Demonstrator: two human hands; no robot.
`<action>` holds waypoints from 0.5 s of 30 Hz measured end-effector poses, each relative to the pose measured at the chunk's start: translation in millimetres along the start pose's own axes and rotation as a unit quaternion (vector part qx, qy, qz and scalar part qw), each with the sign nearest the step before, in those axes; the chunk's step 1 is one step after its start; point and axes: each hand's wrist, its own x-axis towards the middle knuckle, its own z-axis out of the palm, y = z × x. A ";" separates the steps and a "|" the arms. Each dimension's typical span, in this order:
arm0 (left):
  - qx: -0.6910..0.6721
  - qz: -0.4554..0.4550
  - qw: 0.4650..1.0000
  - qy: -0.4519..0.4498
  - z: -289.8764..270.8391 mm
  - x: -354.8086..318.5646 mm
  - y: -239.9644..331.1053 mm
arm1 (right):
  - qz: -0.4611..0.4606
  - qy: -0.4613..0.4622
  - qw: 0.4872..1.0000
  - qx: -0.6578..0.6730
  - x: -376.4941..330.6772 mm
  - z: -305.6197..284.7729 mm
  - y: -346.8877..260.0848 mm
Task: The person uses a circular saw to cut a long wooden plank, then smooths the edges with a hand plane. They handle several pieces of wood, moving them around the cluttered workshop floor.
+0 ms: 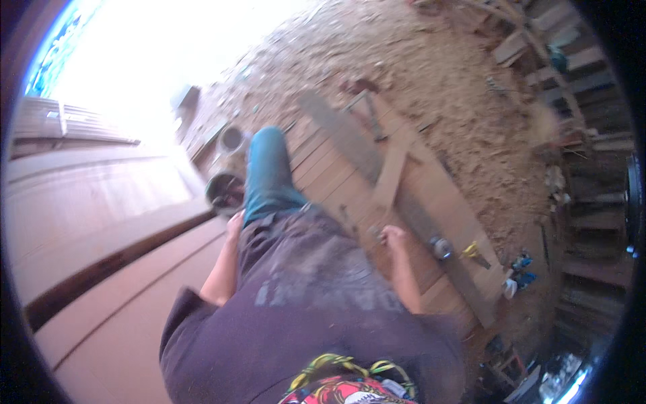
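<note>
My right hand (396,237) is curled closed over the planked wooden workpiece (330,172). Blur hides what, if anything, is in its fingers. A short light wooden piece (392,174) lies just beyond it, across a long grey-brown board (353,145) that runs diagonally over the planks. To the right of that hand, a round metallic object (441,248) rests on the same board. My left hand (235,225) is beside my thigh, close to a dark round container (225,192) with unclear contents. Its fingers are mostly hidden.
A yellow-handled tool (473,252) and blue items (521,269) lie at the workpiece's right end. Another round container (232,139) stands ahead on the left. Large wooden panels (101,222) fill the left side. Wood shavings (471,135) cover the ground; stacked timber (595,222) lines the right.
</note>
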 end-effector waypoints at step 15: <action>0.160 0.096 0.977 -0.104 -15.3 170.8 53.0 | 0.084 0.118 0.988 0.058 15.1 123.6 -68.1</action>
